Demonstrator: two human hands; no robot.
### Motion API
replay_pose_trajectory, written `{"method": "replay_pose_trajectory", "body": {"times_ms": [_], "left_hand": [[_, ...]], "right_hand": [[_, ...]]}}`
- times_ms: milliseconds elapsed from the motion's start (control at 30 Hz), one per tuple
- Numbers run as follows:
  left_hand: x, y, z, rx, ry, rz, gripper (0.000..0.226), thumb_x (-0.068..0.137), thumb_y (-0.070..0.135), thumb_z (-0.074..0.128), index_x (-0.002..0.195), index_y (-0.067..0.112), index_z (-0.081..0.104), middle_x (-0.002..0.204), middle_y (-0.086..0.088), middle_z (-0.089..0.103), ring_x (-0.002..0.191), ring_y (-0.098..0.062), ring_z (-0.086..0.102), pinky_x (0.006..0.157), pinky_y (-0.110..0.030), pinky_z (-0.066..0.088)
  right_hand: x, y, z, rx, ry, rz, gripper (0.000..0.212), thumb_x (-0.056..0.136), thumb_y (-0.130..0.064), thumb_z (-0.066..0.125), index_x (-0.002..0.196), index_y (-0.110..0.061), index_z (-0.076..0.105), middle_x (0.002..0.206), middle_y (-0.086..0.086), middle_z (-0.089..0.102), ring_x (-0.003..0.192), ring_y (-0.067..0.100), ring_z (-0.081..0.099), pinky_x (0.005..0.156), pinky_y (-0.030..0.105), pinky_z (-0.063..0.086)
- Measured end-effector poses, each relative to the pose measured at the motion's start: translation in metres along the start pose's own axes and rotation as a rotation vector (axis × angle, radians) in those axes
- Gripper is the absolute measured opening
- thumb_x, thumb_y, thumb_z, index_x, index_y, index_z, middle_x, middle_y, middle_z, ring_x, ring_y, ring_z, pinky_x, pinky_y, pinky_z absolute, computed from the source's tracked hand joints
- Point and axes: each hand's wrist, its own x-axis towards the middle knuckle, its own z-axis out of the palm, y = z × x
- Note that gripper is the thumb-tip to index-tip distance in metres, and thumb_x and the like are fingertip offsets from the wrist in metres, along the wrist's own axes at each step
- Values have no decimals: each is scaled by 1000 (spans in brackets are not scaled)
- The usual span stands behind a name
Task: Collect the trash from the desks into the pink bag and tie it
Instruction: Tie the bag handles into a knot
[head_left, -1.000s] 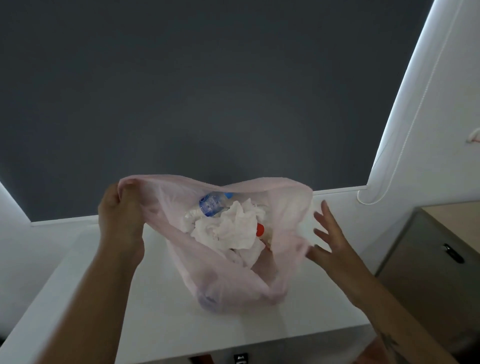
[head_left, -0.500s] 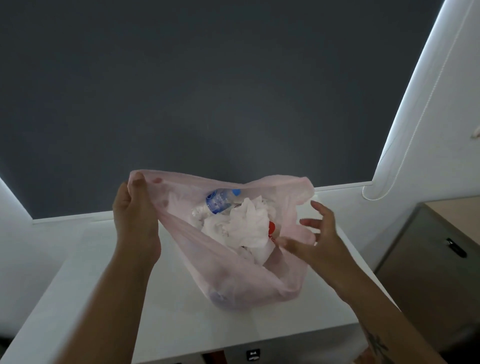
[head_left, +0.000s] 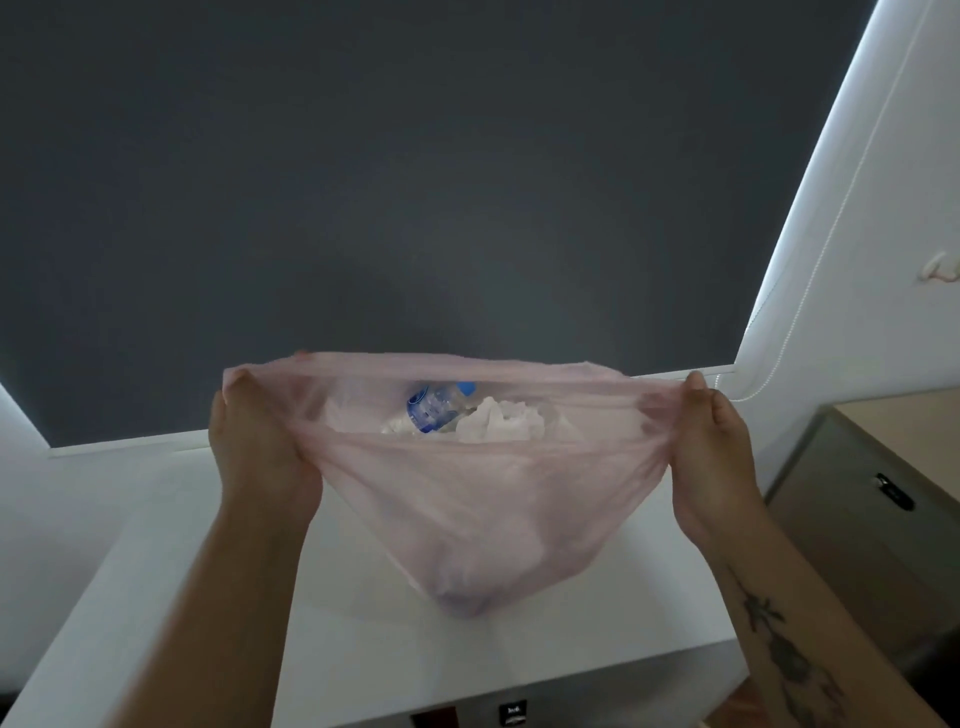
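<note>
The pink bag (head_left: 467, 499) hangs stretched between the two hands, its mouth pulled into a long narrow slit from one fist to the other. The left hand (head_left: 254, 447) has its fingers curled over one end of the rim and the right hand (head_left: 711, 452) is clenched on the opposite end, each with a bunch of film gathered inside the grip. Through the opening, midway between the hands, a clear bottle (head_left: 436, 410) with a blue cap lies beside a crumpled tissue (head_left: 498, 428), and more pale shapes show dimly through the belly of the bag below the hands. The bottom sags down towards the white table (head_left: 156, 597); whether it rests there or hangs just clear I cannot tell. I'd judge the load light, since the film sags without straining hard, but the plastic looks thin, soft and a little slick, so it could stretch or tear if yanked. The sensible places to hold are those two gathered corners of the rim, with enough slack film beyond each fist to cross over and knot above the trash.
</note>
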Motion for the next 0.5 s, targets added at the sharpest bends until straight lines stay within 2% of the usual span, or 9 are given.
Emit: {"method": "replay_pose_trajectory", "body": {"times_ms": [67,133,233,267,333,367,400,433,500], "left_hand": [[5,-2,-1,7,48,-14,20,79,14,42,91,19,58,85,1,58,79,-22,56,68,-32,48],[6,-7,1,5,64,-29,17,89,29,44,95,21,58,88,6,58,83,-18,57,74,-32,48],[-4,-15,11,68,-18,-47,50,88,58,57,124,23,51,113,3,62,100,-17,65,87,-38,53],[-11,-16,13,117,-46,-11,52,90,53,62,129,23,44,113,2,59,99,-16,64,86,-37,54],[-17,-23,14,173,-119,44,42,97,27,62,133,20,42,107,2,59,92,-15,63,80,-33,56],[-18,-27,11,170,-161,54,31,100,18,58,129,17,49,101,1,63,89,-17,65,76,-31,58],[-19,-30,8,166,-207,63,16,102,18,54,118,15,57,93,2,66,85,-16,65,71,-28,58],[-20,-32,6,161,-218,80,14,104,24,51,104,16,62,84,5,65,79,-14,64,67,-25,55],[-21,-39,5,171,-173,102,27,103,41,49,89,24,64,76,9,59,73,-9,56,69,-26,47]], "right_hand": [[5,-7,2,170,-12,58,40,101,-48,40,91,-14,58,94,5,68,91,21,65,86,33,53],[10,-13,7,245,-39,90,36,101,-47,40,91,-16,55,89,2,64,83,17,63,76,28,52],[21,-13,18,258,-173,105,31,97,-46,51,96,-15,46,69,-3,54,63,14,55,65,30,51],[26,-13,20,278,-258,135,29,94,-42,58,106,-18,47,73,-3,53,64,13,55,66,31,53],[36,-8,20,322,-418,201,42,92,-26,66,127,-31,45,96,-3,54,80,11,60,74,29,55],[41,-5,18,338,-478,201,42,93,-15,63,127,-32,46,102,-4,52,86,10,60,75,25,54],[46,-1,17,325,-527,185,32,94,-7,58,118,-27,51,101,-5,53,86,10,59,73,21,53],[49,2,15,284,-545,173,24,96,-4,53,110,-23,56,99,-5,58,87,10,60,71,18,52],[55,10,12,199,-553,185,22,101,-13,48,115,-22,63,110,-6,71,100,11,68,76,19,56]]}}
